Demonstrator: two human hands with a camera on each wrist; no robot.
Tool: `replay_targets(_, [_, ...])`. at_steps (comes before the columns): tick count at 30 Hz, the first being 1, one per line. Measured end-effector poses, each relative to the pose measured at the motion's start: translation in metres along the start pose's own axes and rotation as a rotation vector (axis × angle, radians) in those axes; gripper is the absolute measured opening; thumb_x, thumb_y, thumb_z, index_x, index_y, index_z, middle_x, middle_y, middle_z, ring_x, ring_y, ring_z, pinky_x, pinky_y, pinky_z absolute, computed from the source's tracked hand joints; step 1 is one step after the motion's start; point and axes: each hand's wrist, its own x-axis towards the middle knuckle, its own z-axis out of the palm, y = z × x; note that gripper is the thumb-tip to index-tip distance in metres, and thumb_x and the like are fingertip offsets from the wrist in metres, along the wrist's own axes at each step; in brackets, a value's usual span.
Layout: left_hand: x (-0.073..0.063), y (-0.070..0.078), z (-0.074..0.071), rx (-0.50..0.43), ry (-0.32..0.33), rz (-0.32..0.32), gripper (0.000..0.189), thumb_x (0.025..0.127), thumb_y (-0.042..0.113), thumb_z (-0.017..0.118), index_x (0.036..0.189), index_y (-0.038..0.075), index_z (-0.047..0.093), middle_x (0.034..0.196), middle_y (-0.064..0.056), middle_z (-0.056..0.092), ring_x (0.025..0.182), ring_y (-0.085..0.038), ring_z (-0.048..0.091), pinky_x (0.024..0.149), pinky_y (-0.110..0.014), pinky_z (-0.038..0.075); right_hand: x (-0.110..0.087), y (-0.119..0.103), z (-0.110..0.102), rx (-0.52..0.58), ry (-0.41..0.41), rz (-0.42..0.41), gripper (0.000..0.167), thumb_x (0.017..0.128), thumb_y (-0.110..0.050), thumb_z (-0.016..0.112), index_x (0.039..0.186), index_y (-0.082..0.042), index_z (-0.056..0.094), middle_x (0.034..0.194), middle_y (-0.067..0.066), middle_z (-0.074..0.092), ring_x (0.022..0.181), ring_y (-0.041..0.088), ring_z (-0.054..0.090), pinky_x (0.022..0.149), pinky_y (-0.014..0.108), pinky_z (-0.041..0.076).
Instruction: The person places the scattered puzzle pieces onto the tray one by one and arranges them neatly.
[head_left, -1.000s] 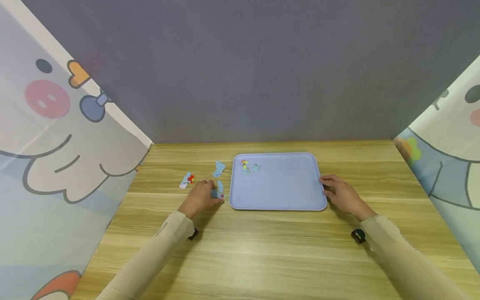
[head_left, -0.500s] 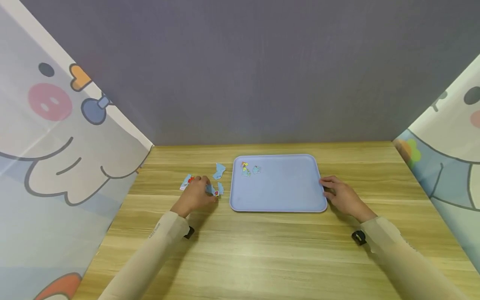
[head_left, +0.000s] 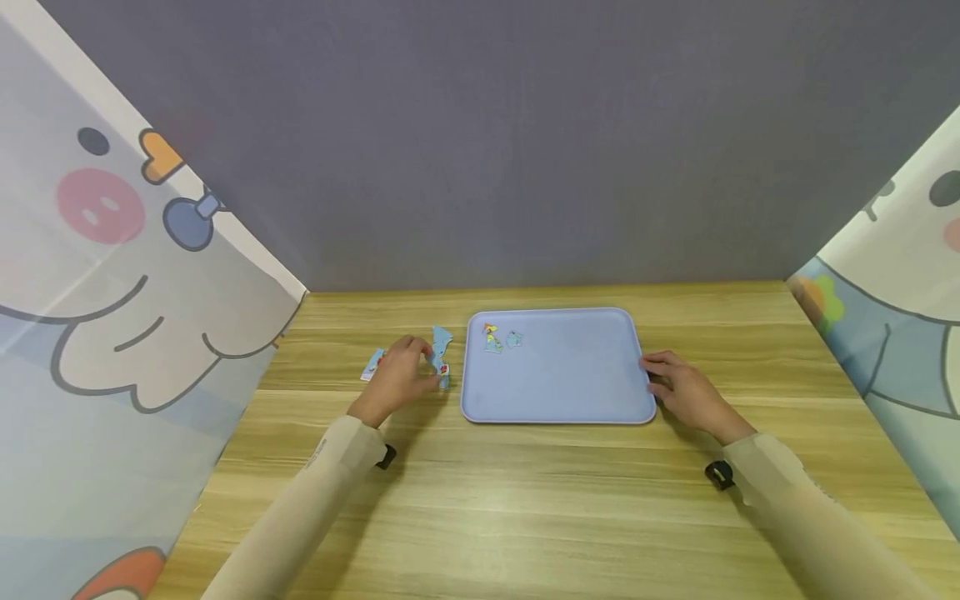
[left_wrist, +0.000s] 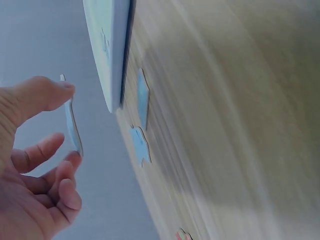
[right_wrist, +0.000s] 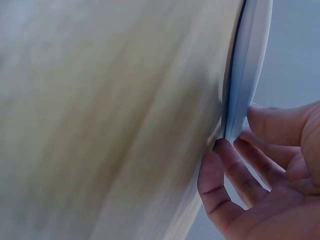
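My left hand (head_left: 396,379) pinches a light-blue jigsaw puzzle piece (left_wrist: 73,125) between thumb and fingertips, just above the table left of the tray. In the left wrist view the piece is edge-on. Below it on the table lie two blue puzzle pieces, one nearer the tray (left_wrist: 143,100) and another farther off (left_wrist: 140,146). A piece with red on it (head_left: 372,365) is partly covered by the left hand. My right hand (head_left: 688,393) grips the right edge of the pale blue tray (head_left: 558,419), its thumb on the rim and fingers lower down.
Joined yellow-and-blue puzzle pieces (head_left: 491,340) and a small blue piece (head_left: 513,339) lie at the tray's upper left. The tray rests on a wood-grain table (head_left: 525,508). A grey panel (head_left: 525,150) stands behind, with cartoon-printed sheets (head_left: 97,333) at both sides.
The left hand drew back leftward with the puzzle piece, then came slightly right again, turning the piece. The right hand stays at the tray's edge.
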Motion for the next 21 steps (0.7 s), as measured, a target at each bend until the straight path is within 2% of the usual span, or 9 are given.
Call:
replay_targets(9, [0.009,0.010,-0.002,-0.003,0.014,0.041,0.036,0.076,0.023,0.077,0.103,0.003,0.062,0.106,-0.008,0.055,0.099,-0.026,0.052,0.084,-0.040,0.045,0.000,0.002,0.002,-0.003,0.007,0.004,0.043,0.087,0.005,0.061,0.127,0.013,0.051,0.127,0.023,0.049,0.115,0.045,0.046,0.089,0.057,0.040])
replay_targets(14, [0.014,0.018,-0.003,0.006,0.022,0.070,0.034,0.077,0.022,0.076,0.102,0.004,0.062,0.106,-0.009,0.055,0.097,-0.025,0.052,0.082,-0.039,0.046,0.000,0.001,0.003,-0.002,0.007,0.004,0.043,0.087,0.006,0.061,0.127,0.013,0.050,0.127,0.023,0.049,0.115,0.045,0.046,0.089,0.056,0.040])
replay_targets(18, [0.020,0.026,-0.001,-0.008,0.025,0.062,0.035,0.076,0.023,0.077,0.102,0.005,0.062,0.108,-0.008,0.054,0.093,-0.023,0.051,0.078,-0.036,0.046,-0.001,0.000,0.002,0.001,0.006,0.008,0.043,0.087,0.006,0.061,0.127,0.013,0.050,0.127,0.023,0.049,0.115,0.045,0.047,0.088,0.056,0.041])
replay_targets(21, [0.026,0.033,0.000,-0.022,0.015,0.050,0.034,0.077,0.024,0.076,0.103,0.007,0.063,0.110,-0.008,0.054,0.095,-0.021,0.051,0.079,-0.035,0.046,-0.001,0.000,0.002,0.001,0.009,0.009,0.043,0.087,0.006,0.061,0.128,0.013,0.050,0.127,0.022,0.048,0.115,0.045,0.047,0.088,0.056,0.041])
